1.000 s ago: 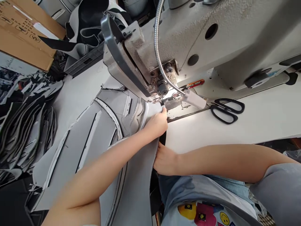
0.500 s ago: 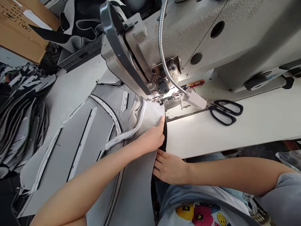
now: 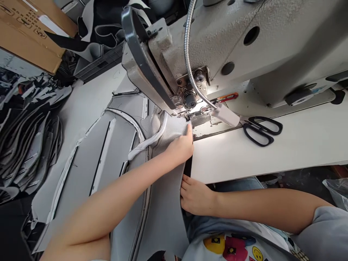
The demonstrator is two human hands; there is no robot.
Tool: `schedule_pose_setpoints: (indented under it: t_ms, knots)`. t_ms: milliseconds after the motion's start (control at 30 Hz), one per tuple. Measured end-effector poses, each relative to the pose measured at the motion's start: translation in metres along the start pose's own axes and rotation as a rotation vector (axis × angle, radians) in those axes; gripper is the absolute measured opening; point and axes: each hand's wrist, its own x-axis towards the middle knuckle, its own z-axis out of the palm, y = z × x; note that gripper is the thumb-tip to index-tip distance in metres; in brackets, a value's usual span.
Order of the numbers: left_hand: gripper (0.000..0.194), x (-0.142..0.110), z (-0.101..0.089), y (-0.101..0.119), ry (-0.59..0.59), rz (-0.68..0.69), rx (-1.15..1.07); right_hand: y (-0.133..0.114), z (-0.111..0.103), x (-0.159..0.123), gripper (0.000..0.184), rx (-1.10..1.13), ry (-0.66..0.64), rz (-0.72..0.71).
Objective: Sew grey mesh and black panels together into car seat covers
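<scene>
A large grey fabric cover [image 3: 168, 210] with black-and-white edge strips and a loose white piping strip [image 3: 148, 143] lies under the head of a sewing machine [image 3: 187, 98]. My left hand [image 3: 181, 148] is closed at the cover's right edge, its index finger stretched along the edge close below the presser foot. Lower on the same edge, my right hand [image 3: 197, 195] has its fingers bent against the fabric, gripping it; its thumb is hidden. The needle itself is too small to make out.
Black-handled scissors [image 3: 262, 130] lie right of the lamp head [image 3: 227, 115]. An orange-red thread snipper [image 3: 228, 97] rests behind it. Stacked grey pieces [image 3: 29, 152] fill the left. A dark crate [image 3: 100, 63] and a cardboard box [image 3: 32, 32] stand at the back left.
My left hand has moved up along the edge, its index fingertip now closer to the presser foot. The cover has shifted a little with it. My right hand still holds the edge lower down.
</scene>
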Motion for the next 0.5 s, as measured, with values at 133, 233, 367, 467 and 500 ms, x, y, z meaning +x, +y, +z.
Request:
schedule_pose_setpoints:
  t_ms: [133,233,367,467,500]
  knots:
    - [0.081,-0.018,0.004,-0.001,-0.122,0.001,0.077,-0.001,0.0,0.001,0.025,-0.005,0.009,0.006]
    - [0.078,-0.015,0.002,-0.001,-0.113,-0.005,0.064,-0.001,-0.002,-0.003,0.022,0.005,-0.013,-0.005]
    - [0.079,0.006,-0.005,0.002,-0.059,-0.028,0.065,0.003,-0.008,-0.013,0.017,-0.014,-0.014,0.003]
    - [0.079,0.012,-0.007,0.004,0.011,-0.046,0.062,0.006,-0.014,-0.019,0.018,-0.031,-0.019,0.03]
    - [0.079,0.01,-0.006,0.004,0.027,-0.051,0.057,0.007,-0.016,-0.021,0.019,-0.031,-0.024,0.04]
